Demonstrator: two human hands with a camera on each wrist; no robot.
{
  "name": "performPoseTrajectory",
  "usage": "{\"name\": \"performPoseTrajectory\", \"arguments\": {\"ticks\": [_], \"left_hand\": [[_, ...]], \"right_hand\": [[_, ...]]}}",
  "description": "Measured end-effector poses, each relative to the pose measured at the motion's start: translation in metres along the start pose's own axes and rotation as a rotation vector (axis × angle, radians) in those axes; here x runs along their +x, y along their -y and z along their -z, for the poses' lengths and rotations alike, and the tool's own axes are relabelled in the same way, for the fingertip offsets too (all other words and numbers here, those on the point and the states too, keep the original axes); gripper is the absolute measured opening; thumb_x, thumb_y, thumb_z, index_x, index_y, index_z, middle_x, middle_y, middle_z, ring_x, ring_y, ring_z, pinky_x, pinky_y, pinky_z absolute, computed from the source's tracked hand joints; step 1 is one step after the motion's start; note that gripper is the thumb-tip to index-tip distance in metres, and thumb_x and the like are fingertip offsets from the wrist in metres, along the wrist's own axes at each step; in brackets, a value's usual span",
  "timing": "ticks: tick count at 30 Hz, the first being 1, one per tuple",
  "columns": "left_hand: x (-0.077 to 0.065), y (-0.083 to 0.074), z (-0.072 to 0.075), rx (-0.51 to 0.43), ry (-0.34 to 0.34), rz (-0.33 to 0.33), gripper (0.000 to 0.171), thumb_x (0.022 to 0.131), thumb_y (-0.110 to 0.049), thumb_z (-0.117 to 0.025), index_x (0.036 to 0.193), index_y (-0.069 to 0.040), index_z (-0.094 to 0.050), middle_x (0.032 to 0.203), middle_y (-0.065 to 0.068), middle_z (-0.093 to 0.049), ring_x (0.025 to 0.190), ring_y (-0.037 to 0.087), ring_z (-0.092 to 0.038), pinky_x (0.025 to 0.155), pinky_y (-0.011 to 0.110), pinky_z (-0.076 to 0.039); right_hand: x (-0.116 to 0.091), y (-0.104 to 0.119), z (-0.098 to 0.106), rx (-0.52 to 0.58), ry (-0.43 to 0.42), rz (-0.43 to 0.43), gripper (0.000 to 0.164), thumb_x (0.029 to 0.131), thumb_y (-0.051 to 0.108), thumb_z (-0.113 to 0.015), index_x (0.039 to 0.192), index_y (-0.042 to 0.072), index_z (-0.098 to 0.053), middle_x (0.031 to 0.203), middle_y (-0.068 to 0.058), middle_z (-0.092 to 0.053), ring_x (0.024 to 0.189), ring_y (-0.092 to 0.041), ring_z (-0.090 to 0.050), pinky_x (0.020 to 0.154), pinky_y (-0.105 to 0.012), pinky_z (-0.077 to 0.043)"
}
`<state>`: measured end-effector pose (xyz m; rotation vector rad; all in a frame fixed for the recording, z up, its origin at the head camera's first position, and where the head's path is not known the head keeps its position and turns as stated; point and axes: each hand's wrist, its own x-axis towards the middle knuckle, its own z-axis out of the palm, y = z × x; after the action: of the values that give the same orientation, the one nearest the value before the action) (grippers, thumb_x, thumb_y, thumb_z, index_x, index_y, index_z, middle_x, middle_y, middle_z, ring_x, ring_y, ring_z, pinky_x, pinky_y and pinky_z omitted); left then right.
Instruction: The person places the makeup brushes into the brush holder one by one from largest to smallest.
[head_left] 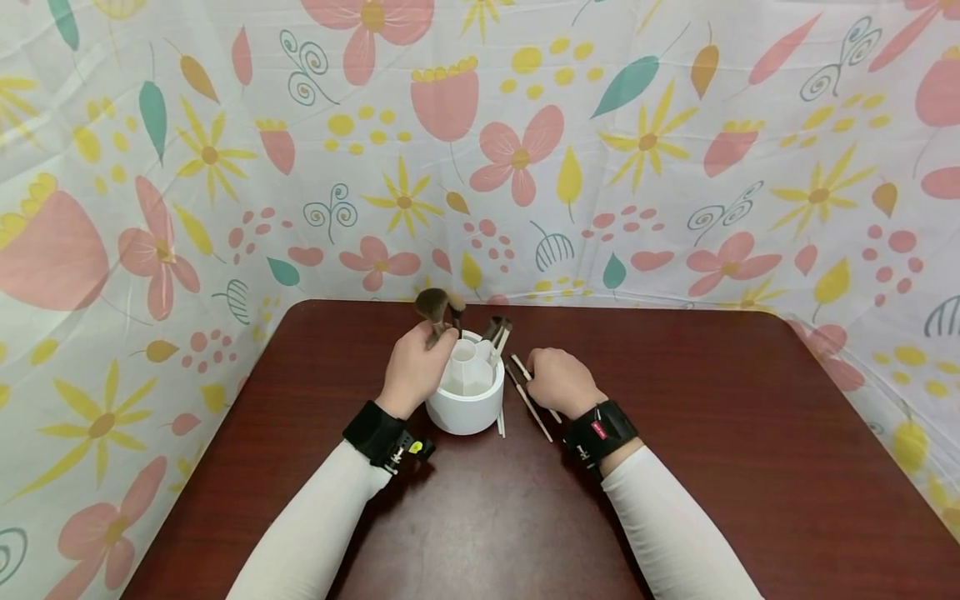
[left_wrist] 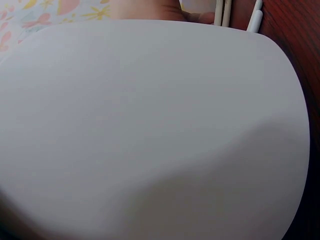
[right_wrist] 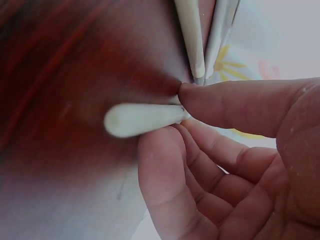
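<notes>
A white round brush holder with inner compartments stands on the table in the head view; its smooth wall fills most of the left wrist view. My left hand is at its left rim, thumb and forefinger around a large fluffy makeup brush. Whether those fingers also touch the rim is hidden. To the right of the holder, my right hand pinches a pale-handled brush between thumb and fingers, low over the table. Another thin brush lies beside that hand.
A smaller brush and several dark-tipped brushes stick up from the holder. Pale handle ends show at its right base. The dark red-brown table meets a flower-patterned cloth at its back edge.
</notes>
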<state>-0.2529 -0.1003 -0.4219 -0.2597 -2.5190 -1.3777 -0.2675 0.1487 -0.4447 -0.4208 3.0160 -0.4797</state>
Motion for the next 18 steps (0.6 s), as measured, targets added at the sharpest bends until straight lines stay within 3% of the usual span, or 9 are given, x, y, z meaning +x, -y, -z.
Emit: {"name": "performPoseTrajectory", "arguments": {"ticks": [5, 11, 18], "left_hand": [[0.0003, -0.0002, -0.0001, -0.001, 0.001, 0.005, 0.033, 0.1, -0.05, -0.048, 0.088, -0.02, -0.056, 0.072, 0.006, -0.045, 0.069, 0.022, -0.048, 0.064, 0.04, -0.036], [0.0003, -0.0002, 0.0, -0.003, 0.002, 0.009, 0.033, 0.1, -0.05, -0.048, 0.088, -0.02, -0.056, 0.072, 0.007, -0.045, 0.069, 0.022, -0.048, 0.064, 0.04, -0.035], [-0.0003, -0.001, 0.0003, -0.005, 0.002, 0.019, 0.032, 0.1, -0.049, -0.049, 0.088, -0.02, -0.057, 0.073, 0.006, -0.046, 0.071, 0.021, -0.049, 0.065, 0.04, -0.037]], "right_hand": [[-0.0008, -0.0001, -0.0002, 0.015, 0.014, -0.016, 0.007, 0.079, 0.007, -0.059, 0.076, 0.013, -0.059, 0.068, -0.001, -0.054, 0.059, -0.018, -0.05, 0.05, -0.033, -0.04], [-0.0008, -0.0003, -0.001, -0.014, -0.023, -0.002, 0.016, 0.074, 0.004, -0.056, 0.063, 0.015, -0.053, 0.063, -0.001, -0.05, 0.058, -0.019, -0.048, 0.049, -0.034, -0.041], [-0.001, -0.0005, -0.0011, -0.027, -0.017, -0.013, 0.015, 0.076, 0.007, -0.056, 0.064, 0.016, -0.053, 0.064, -0.001, -0.052, 0.059, -0.019, -0.05, 0.05, -0.035, -0.042]]}}
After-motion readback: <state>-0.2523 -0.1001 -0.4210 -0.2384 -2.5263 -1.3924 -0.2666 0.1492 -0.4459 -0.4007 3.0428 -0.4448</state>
